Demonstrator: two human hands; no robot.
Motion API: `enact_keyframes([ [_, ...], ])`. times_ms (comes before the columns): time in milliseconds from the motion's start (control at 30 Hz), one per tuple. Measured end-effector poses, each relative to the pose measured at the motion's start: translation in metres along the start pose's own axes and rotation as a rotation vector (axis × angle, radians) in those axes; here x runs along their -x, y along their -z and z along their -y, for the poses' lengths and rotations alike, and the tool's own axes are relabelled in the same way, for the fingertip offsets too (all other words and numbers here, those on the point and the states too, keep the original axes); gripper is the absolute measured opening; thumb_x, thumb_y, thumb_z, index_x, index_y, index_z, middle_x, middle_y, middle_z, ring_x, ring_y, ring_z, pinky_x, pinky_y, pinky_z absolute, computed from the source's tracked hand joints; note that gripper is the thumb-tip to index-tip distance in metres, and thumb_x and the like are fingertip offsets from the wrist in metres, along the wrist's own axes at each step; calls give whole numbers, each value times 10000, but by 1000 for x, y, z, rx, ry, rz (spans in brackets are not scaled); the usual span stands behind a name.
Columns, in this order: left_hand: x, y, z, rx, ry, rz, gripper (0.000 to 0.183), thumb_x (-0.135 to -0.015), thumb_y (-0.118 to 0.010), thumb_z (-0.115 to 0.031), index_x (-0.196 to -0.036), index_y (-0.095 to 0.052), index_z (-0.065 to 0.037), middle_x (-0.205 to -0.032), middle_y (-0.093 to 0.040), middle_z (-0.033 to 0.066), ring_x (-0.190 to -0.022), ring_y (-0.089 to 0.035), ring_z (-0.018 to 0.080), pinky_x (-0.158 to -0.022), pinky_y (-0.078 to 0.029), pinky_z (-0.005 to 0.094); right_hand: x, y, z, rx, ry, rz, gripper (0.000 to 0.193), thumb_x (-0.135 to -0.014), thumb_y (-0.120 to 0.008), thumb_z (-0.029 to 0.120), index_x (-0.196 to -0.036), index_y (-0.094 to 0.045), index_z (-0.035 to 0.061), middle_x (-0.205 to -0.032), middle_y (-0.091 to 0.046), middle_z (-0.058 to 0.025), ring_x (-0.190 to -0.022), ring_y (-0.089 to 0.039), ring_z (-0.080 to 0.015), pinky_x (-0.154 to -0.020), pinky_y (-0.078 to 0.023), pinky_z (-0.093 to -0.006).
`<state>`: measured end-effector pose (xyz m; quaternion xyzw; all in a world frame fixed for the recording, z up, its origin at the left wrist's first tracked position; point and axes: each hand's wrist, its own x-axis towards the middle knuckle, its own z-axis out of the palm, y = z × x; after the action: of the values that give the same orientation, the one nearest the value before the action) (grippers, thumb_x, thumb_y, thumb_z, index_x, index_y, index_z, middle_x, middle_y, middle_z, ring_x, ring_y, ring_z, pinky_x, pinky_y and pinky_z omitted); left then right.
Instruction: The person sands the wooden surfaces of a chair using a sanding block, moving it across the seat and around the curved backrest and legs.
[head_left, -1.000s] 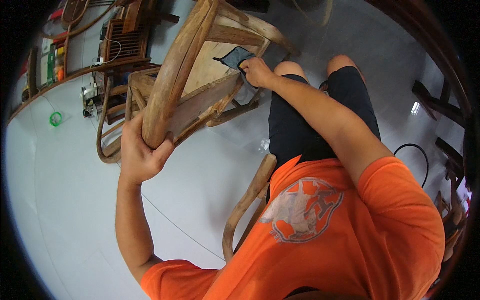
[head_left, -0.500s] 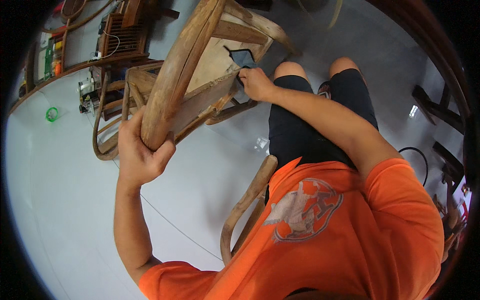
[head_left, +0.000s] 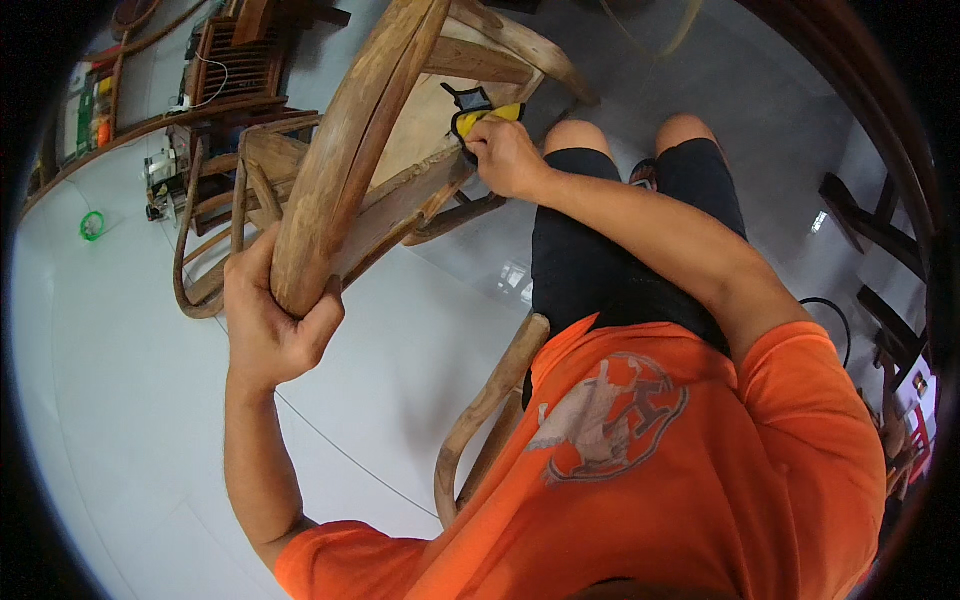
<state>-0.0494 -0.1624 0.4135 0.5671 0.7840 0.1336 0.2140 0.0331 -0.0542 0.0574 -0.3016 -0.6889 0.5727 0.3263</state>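
My left hand point(head_left: 277, 318) is wrapped round the lower end of a thick, curved wooden leg. That leg is part of a tilted wooden chair point(head_left: 345, 150) with a pale flat panel between its rails. At the panel's near edge my right hand point(head_left: 508, 157) is closed on a small yellow, black and grey cloth point(head_left: 487, 115), whose far part lies over the panel. The fingertips are partly hidden by the cloth and the hand itself.
A second wooden frame point(head_left: 262, 165) with bent rails stands beyond my left hand. Another curved wooden piece point(head_left: 480, 405) is close by my waist. On the white floor are a green ring point(head_left: 92, 226) and a thin cable point(head_left: 355, 465). Dark beams point(head_left: 880, 225) lie at the right.
The cloth in my right hand has turned and folded, so its yellow side now shows beside the grey. My left hand and the chair leg appear slightly lower and farther left.
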Motion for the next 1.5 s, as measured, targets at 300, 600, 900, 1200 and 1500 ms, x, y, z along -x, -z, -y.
enact_keyframes([
  [300,-4,2,3,-45,-51,29,274,-662,-644,-65,-911,-625,47,-661,-561,93,-579,-507,181,-590,-451,293,-8,2,-11,23,59,12,24,-827,-634,-43,-815,-654,-40,-871,-649,-252,-862,-640,-467,-772,-498,-520],
  [600,-5,1,1,-76,-56,40,263,-668,-650,-78,-904,-627,37,-658,-557,87,-584,-491,177,-595,-454,297,-25,9,-23,98,90,78,48,-817,-602,-63,-797,-637,-36,-873,-645,-255,-897,-628,-463,-798,-488,-517],
  [900,0,5,-7,-80,19,33,366,-662,-659,-104,-998,-656,42,-669,-567,93,-605,-523,186,-622,-476,315,-29,6,-50,249,25,302,178,-755,-627,-69,-921,-689,-55,-1013,-682,-289,-1037,-643,-476,-900,-525,-514],
  [1200,-2,3,1,-92,-42,32,310,-660,-640,-112,-928,-634,44,-660,-542,99,-588,-486,200,-602,-462,323,-33,5,-34,359,-99,295,190,-789,-688,0,-958,-743,-68,-955,-727,-286,-966,-711,-433,-862,-566,-480],
  [1500,1,4,0,-92,-93,31,326,-667,-633,-112,-949,-629,50,-669,-547,86,-603,-480,182,-601,-458,312,-1,29,72,-39,80,84,142,-874,-646,-30,-980,-735,-57,-952,-724,-254,-908,-709,-405,-806,-557,-433],
])
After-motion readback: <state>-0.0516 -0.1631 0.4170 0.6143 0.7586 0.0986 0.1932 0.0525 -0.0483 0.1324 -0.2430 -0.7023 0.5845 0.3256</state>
